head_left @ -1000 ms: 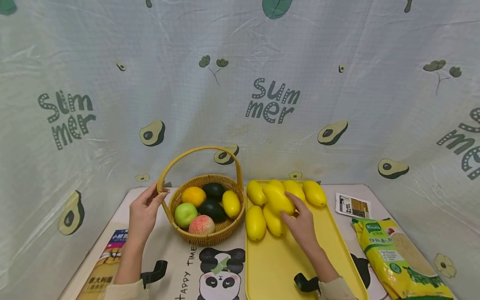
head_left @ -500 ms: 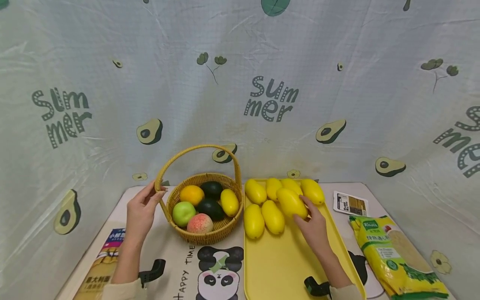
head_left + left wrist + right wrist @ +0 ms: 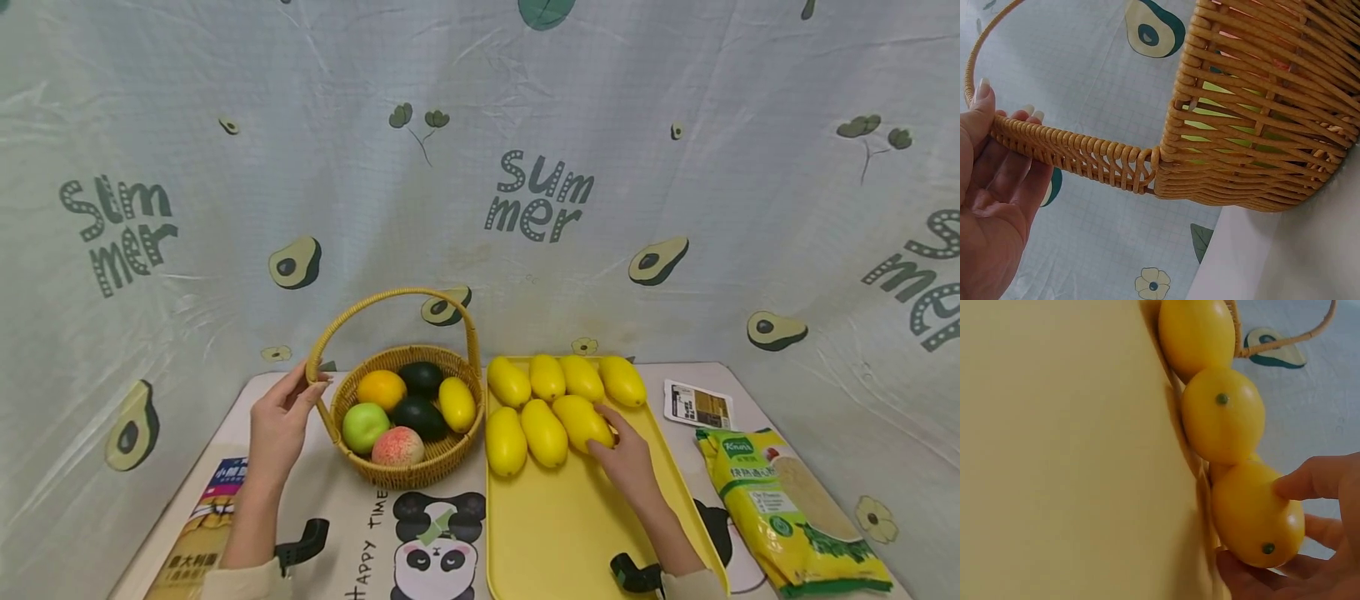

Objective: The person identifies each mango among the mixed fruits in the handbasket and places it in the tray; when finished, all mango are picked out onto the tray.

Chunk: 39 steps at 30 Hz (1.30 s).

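Observation:
My left hand (image 3: 279, 421) holds the left side of the handle of a wicker basket (image 3: 408, 477), thumb in front and fingers behind it in the left wrist view. In the basket lie an orange (image 3: 382, 390), a green apple (image 3: 365, 427), a peach (image 3: 397, 447), two dark green avocados (image 3: 420, 417) and a yellow mango (image 3: 457, 405). My right hand (image 3: 626, 457) grips another mango (image 3: 1257, 515) by its right end, thumb on top and fingers around the side. That mango sits beside two others in the front row on a yellow tray (image 3: 577, 533).
Behind that row, several more mangoes (image 3: 581, 379) line the tray's back edge. To the right lie a yellow Knorr bag (image 3: 795, 508) and a small white packet (image 3: 697, 405). A pasta package (image 3: 198, 533) lies at the left. A printed curtain (image 3: 480, 167) hangs behind the table.
The right hand has carried its mango from above the other mangoes rightward and down to the right end of the tray's front row. The left hand keeps its hold on the basket handle.

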Motion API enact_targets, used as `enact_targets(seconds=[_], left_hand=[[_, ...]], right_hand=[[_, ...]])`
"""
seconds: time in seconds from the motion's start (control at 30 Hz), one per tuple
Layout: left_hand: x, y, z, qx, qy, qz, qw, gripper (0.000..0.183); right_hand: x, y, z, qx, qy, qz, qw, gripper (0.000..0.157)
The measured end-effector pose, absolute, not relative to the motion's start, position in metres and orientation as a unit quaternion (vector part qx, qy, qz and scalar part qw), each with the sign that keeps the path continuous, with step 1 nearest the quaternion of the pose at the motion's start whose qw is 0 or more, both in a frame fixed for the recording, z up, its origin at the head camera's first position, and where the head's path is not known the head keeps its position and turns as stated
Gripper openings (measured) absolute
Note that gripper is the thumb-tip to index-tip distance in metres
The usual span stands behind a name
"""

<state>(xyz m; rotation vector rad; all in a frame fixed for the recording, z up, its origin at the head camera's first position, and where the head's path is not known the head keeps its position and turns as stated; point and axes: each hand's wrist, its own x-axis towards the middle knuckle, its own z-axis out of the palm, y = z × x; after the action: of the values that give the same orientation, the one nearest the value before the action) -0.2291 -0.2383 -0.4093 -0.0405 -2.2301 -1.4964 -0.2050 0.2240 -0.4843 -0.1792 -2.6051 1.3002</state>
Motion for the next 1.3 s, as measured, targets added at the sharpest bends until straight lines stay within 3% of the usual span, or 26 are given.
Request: enact_targets(seconds=[0.2, 0.53, 1.1, 1.3], left_hand=[[-0.228, -0.237, -0.408, -0.021, -0.800, -0.554, 0.229, 0.043], [-0.228, -0.237, -0.408, -0.020, -0.803, -0.552, 0.224, 0.044], [-0.231, -0.238, -0.411, -0.011, -0.808, -0.547, 0.217, 0.044], [-0.230, -0.238, -0.410, -0.012, -0.809, -0.544, 0.225, 0.043]], right_hand=[[-0.201, 0.224, -0.480, -0.075, -0.891, 0.442, 0.071, 0.059], [-0.200, 0.227, -0.481, -0.077, -0.886, 0.454, 0.054, 0.063], [-0.211, 0.215, -0.479, -0.015, -0.874, 0.450, 0.182, 0.052], [-0.214, 0.198, -0.477, 0.032, -0.873, 0.444, 0.199, 0.051]])
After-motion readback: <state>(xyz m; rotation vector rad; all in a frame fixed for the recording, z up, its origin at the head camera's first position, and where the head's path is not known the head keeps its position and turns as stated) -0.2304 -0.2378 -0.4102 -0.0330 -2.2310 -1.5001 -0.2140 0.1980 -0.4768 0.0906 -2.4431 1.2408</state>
